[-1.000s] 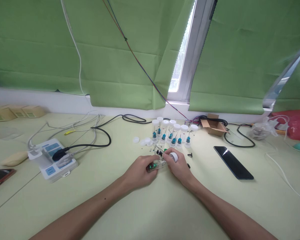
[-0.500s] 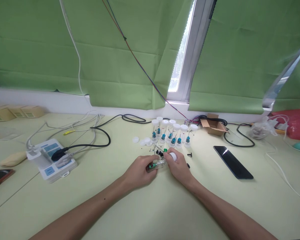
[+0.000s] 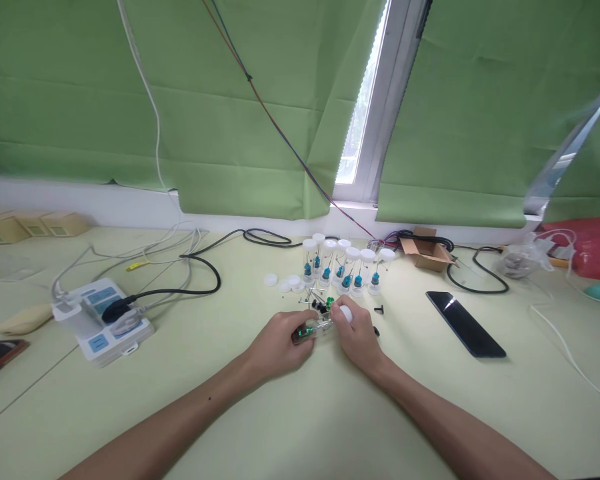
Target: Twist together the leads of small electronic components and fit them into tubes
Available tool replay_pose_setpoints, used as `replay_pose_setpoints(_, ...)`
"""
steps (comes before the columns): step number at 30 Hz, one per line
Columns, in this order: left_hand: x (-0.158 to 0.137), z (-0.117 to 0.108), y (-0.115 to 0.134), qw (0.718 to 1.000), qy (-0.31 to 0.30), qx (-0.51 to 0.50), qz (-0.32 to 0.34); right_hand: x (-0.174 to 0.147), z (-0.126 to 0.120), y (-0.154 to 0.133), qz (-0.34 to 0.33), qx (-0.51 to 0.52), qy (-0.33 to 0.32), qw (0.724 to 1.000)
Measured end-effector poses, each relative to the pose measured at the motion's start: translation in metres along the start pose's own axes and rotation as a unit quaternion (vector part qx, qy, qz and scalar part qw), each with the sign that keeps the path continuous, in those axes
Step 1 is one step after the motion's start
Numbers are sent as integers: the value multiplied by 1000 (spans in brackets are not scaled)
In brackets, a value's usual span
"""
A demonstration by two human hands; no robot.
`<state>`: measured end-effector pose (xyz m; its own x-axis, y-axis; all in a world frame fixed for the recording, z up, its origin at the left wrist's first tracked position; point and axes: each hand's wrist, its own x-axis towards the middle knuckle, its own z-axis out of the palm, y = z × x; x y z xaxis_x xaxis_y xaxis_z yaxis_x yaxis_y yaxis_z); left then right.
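Note:
Between my hands lies a clear plastic tube (image 3: 321, 326) on its side, with green parts and a thin metal rod inside. My left hand (image 3: 280, 341) is closed round its left end. My right hand (image 3: 359, 333) is closed on the white cap (image 3: 347, 313) at the right end. Just beyond my fingers are small black parts (image 3: 318, 305), green parts (image 3: 330, 302) and bent metal keys (image 3: 310, 295). Behind them stand several capped clear tubes (image 3: 359, 273) holding blue parts. Loose white caps (image 3: 295, 283) lie to their left.
A dark phone (image 3: 465, 325) lies at right, near an open cardboard box (image 3: 427, 253). At left sits a white power strip (image 3: 105, 317) with plugs and cables. A black cable (image 3: 205, 270) crosses the table. A small black part (image 3: 379, 309) lies right of my right hand.
My right thumb and fingers have shifted slightly on the white cap. Otherwise the tube and both hands stay in nearly the same place.

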<state>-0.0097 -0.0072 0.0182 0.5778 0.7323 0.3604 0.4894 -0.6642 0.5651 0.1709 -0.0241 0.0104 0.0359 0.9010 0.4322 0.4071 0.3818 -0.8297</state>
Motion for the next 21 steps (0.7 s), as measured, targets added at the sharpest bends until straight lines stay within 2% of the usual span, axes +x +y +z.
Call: replay_pose_setpoints(21,0,2,0,1000,6,-4,-15,0,2,1,-45,-65,48,996)
